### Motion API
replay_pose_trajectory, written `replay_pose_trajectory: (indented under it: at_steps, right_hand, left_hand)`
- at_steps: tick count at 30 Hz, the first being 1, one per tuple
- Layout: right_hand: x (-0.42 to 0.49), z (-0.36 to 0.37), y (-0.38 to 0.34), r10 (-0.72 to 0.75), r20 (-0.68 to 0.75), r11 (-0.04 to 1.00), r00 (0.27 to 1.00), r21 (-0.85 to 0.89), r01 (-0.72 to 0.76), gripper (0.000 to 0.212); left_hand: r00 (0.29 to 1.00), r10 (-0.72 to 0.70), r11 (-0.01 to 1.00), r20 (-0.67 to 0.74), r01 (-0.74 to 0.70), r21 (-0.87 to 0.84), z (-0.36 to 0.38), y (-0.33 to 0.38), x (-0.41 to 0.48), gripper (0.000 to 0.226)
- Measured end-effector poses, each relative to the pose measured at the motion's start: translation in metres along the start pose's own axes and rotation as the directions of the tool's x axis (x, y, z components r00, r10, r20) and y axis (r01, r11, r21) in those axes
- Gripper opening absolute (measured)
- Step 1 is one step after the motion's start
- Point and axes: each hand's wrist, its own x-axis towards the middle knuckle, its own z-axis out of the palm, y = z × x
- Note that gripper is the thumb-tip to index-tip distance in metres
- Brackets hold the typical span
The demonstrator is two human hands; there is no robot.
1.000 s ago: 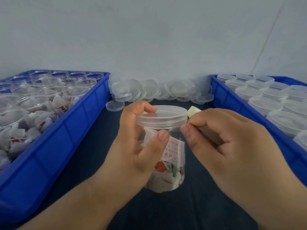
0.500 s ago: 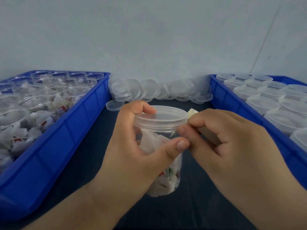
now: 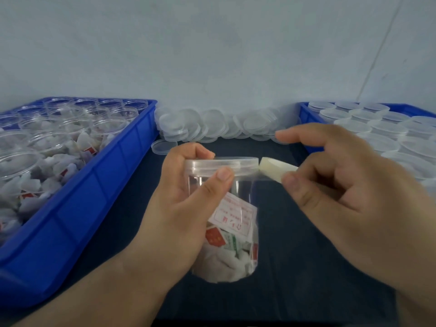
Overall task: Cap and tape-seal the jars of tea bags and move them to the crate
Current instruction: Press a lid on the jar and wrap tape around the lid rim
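My left hand [image 3: 179, 208] grips a clear jar [image 3: 233, 232] of tea bags, held upright over the dark table. Its thumb presses on the rim of the jar's clear cap [image 3: 221, 165]. My right hand [image 3: 342, 197] holds a small roll of clear tape [image 3: 274, 169] between thumb and middle fingers, right beside the cap's right edge. A strip of tape runs from the roll onto the cap's side. The right index finger points out to the left above the roll.
A blue crate [image 3: 77, 197] on the left holds several open jars of tea bags. A blue crate [image 3: 306, 114] on the right holds several capped jars. A heap of loose clear caps [image 3: 212, 128] lies along the wall between them. A dark cloth [image 3: 295, 267] covers the table.
The jar has been turned and now stands level with the camera. My right hand has drawn the tape roll away to the right and its index finger has lifted off.
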Motion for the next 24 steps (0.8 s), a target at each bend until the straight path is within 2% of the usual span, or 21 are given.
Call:
replay_pose_trajectory:
  at_steps: [6, 9, 15, 19, 21, 24]
  right_hand:
    - [-0.001, 0.000, 0.011, -0.056, -0.096, 0.998, 0.994, -0.028, 0.054, 0.028]
    - [-0.001, 0.005, 0.016, -0.013, -0.104, 1.000, 0.994, -0.019, 0.011, 0.023]
    - [0.001, 0.011, 0.022, 0.064, -0.111, 0.998, 0.992, 0.032, -0.061, 0.032]
    - [0.001, 0.020, 0.028, 0.098, -0.088, 0.995, 0.991, 0.036, -0.096, 0.037]
    - [0.002, 0.023, 0.030, 0.112, -0.048, 0.993, 0.993, 0.042, -0.110, 0.047]
    - [0.004, 0.023, 0.033, 0.131, 0.021, 0.988, 0.991, 0.076, -0.132, 0.058]
  left_hand:
    - [0.997, -0.082, 0.995, 0.015, 0.083, -0.055, 0.001, -0.006, 0.000, 0.040]
    - [0.997, -0.065, 0.993, 0.045, 0.069, -0.091, 0.002, -0.003, -0.003, 0.037]
    - [0.991, -0.062, 0.956, 0.115, 0.092, -0.279, 0.005, 0.000, -0.007, 0.024]
    - [0.988, -0.056, 0.953, 0.144, 0.096, -0.289, 0.003, -0.001, -0.009, 0.024]
    - [0.983, -0.064, 0.959, 0.174, 0.109, -0.262, 0.001, -0.002, -0.010, 0.034]
    - [0.980, -0.089, 0.972, 0.179, 0.125, -0.200, -0.001, -0.004, -0.011, 0.075]
